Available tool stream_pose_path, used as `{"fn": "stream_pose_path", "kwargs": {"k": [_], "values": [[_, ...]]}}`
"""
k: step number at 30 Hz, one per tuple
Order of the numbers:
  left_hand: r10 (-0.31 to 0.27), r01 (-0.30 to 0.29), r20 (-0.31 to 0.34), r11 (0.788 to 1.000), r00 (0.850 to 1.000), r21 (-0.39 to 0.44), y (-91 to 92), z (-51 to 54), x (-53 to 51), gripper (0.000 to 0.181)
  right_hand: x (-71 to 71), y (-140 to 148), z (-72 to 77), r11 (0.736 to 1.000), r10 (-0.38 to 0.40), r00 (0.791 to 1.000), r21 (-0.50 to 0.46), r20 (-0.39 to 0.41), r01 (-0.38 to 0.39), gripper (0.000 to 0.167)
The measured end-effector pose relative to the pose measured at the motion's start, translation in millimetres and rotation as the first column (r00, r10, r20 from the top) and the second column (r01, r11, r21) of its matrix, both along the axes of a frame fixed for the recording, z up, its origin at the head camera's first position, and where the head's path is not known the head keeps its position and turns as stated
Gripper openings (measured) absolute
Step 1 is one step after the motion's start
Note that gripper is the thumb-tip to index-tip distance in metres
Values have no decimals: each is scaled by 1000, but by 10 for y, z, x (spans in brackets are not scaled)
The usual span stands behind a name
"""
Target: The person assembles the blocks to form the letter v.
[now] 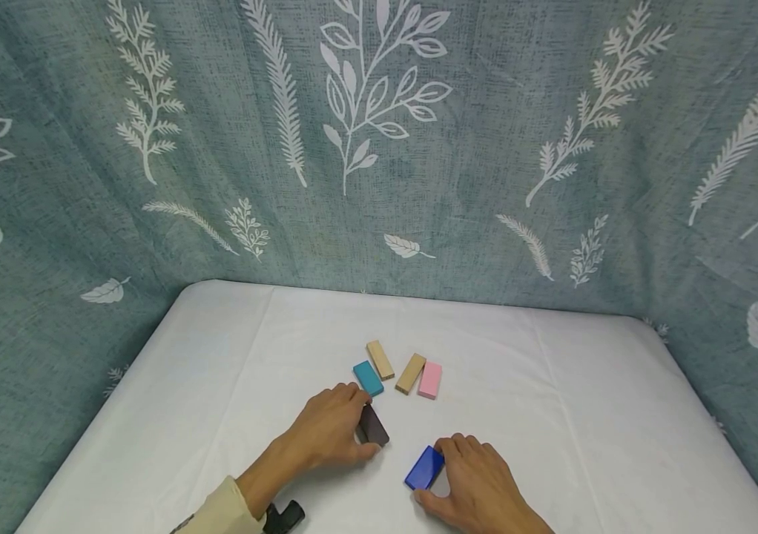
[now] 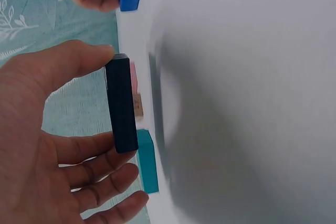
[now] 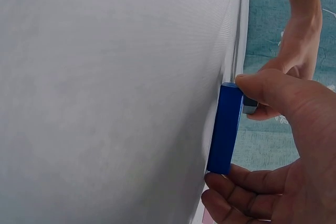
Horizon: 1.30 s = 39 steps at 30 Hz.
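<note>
Both hands are busy in the head view: the left hand [image 1: 332, 426] grips a dark, nearly black rectangular block [image 1: 372, 425], and the right hand [image 1: 475, 478] pinches a glossy blue rectangular block [image 1: 424, 468]. Just past the left hand's fingertips lie a smooth teal rectangular block [image 1: 368, 378] and a slim tan block, seemingly bare wood [image 1: 380, 360]; farther off, ahead of the gap between the hands, lie a second tan wood-like block [image 1: 410, 373] and a pale pink rectangular block [image 1: 429, 380], close at their far ends. So four blocks lie loosely fanned, free of the fingers, and two are not yet released; I'd call the handling partway along. Beneath is a lightly creased white cloth [image 1: 519, 371]. In the left wrist view, the crisp-edged dark block looks raised, its shadow falling apart from it. In the right wrist view, thumb and fingers hold opposite ends of the flat-sided blue block; whether it touches the cloth, I can't tell.
</note>
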<state>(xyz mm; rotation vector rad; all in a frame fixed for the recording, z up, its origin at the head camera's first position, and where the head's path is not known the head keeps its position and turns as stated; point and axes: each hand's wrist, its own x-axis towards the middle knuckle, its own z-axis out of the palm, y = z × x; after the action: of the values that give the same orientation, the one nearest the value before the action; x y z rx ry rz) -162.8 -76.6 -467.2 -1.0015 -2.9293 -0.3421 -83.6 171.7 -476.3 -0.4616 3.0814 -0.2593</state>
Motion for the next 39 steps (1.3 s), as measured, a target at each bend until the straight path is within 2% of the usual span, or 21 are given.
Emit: {"fn": "stream_pose_path", "kwargs": {"k": [6,17,31,39], "values": [[-46,46,-7,999,999,-1,38,-4,117,65,9,3,-4,1000,2,1000,-4,-14,-2,72],[-97,97,20,995,995,-17,109,-42,267,62,13,-9,-1,1000,-10,1000,-16,12,10,72],[-121,122,23,991,992,-49,169,-135,325,64,19,15,-28,1000,21,1000,-10,-23,-21,70],[-108,110,37,992,993,-59,195,-129,339,68,21,19,-33,1000,23,999,-1,-35,-23,69]]}}
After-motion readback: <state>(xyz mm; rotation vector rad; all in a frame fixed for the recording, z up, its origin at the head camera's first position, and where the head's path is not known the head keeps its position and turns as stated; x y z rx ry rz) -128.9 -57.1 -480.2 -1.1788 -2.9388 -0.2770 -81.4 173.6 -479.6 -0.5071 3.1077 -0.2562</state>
